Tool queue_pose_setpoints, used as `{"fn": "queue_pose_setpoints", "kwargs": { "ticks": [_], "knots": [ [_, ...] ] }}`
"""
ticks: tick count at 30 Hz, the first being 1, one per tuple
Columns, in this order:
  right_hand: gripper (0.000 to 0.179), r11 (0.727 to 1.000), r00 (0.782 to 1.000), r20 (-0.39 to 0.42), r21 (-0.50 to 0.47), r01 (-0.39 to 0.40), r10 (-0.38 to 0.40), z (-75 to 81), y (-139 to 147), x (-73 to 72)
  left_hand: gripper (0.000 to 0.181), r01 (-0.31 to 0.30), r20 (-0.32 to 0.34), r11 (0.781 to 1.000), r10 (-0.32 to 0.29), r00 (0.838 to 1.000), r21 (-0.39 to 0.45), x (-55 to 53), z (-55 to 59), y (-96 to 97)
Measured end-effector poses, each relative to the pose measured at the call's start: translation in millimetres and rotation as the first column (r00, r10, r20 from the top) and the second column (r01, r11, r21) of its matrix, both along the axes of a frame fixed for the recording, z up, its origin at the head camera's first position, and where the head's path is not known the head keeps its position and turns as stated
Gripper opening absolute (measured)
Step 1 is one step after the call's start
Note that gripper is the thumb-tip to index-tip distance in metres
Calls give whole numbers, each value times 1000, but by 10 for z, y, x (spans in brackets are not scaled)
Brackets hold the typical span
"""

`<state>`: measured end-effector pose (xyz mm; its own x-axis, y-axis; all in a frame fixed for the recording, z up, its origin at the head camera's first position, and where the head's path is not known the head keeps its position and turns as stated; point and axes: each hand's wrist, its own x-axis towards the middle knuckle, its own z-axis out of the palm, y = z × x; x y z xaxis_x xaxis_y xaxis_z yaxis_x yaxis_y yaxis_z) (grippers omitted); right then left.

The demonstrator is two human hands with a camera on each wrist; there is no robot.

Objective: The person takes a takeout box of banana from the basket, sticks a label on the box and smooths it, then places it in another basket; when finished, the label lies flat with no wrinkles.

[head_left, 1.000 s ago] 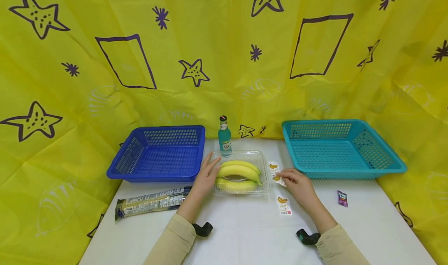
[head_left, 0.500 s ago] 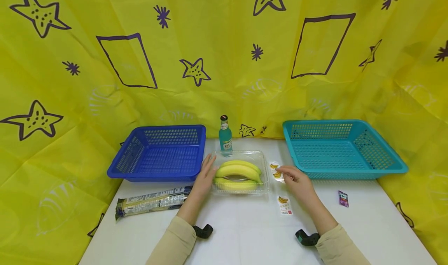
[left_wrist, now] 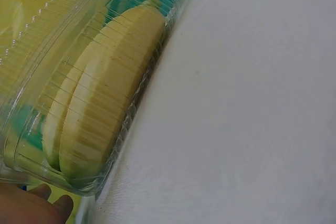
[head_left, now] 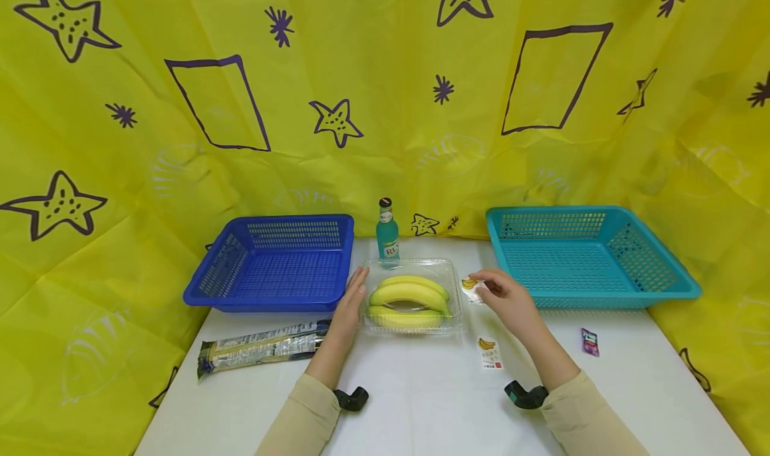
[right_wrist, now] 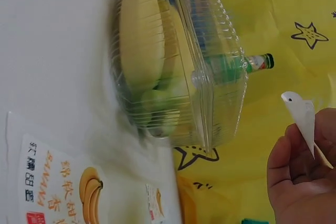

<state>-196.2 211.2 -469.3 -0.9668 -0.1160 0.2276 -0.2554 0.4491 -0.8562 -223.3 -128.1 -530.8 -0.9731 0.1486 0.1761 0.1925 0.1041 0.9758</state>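
A clear plastic clamshell box [head_left: 415,269] stands mid-table, lid down, with yellow-green bananas [head_left: 409,292] inside. My left hand [head_left: 345,315] rests along the box's left side, fingers fairly straight; its fingertips also show below the box in the left wrist view. To the right of the box, my right hand [head_left: 508,305] pinches a curled white label [right_wrist: 303,121] between thumb and fingers, clearest in the right wrist view. One banana-printed label [head_left: 470,290] lies on the table by those fingertips, partly hidden. Another banana label [head_left: 490,354] lies nearer the front.
A blue basket [head_left: 344,269] is at the back left, a teal basket [head_left: 668,275] at the back right. Behind the box stands a green-blue bottle [head_left: 388,239]. A long foil packet [head_left: 261,349] lies left of my left forearm. A small purple sachet [head_left: 589,342] lies far right.
My right hand has picked up a label from beside the box and moved slightly up and away. My left hand's fingers have drawn back from the lid to the box's left side.
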Motion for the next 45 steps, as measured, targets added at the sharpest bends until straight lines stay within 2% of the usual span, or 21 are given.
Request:
{"fn": "queue_pose_setpoints", "kwargs": {
  "ticks": [3, 6, 10, 17, 19, 26, 29, 32, 40, 45],
  "knots": [
    [25, 1000, 999, -19, -13, -27, 27, 55, -48, -28, 50, 4, -2, 1000, -4, 1000, 13, 6, -9, 4],
    [24, 998, 997, -52, -24, -65, 64, 42, -82, -92, 50, 6, 2, 1000, -6, 1000, 21, 10, -11, 11],
    [23, 996, 991, -103, 5, -88, 88, 67, -161, -157, 49, 0, -3, 1000, 0, 1000, 5, 25, -14, 15],
    [27, 993, 988, -100, 25, -116, 117, 132, -335, -253, 47, -4, -7, 1000, 4, 1000, -16, 27, -9, 17],
    [29, 992, 988, -91, 32, -125, 128, 151, -381, -275, 46, 0, -7, 1000, 0, 1000, -12, 41, 30, 21],
    [34, 987, 986, -45, 4, -163, 163, 190, -543, -343, 46, 10, 4, 1000, -10, 1000, -5, 209, 317, 38],
    [35, 986, 986, -32, 2, -164, 164, 188, -608, -364, 46, 5, 13, 1000, -5, 1000, -20, 220, 331, 39],
    [37, 987, 987, -16, 20, -159, 159, 192, -673, -380, 46, 4, 7, 1000, -4, 1000, -24, 203, 301, 39],
    [40, 983, 985, 36, 78, -169, 166, 212, -821, -401, 46, -10, 13, 999, 10, 1000, -32, 8, -30, 3],
    [40, 981, 984, 97, 103, -162, 152, 166, -901, -446, 48, -15, 1, 1000, 15, 1000, -18, -9, -79, -14]
  ]
}}
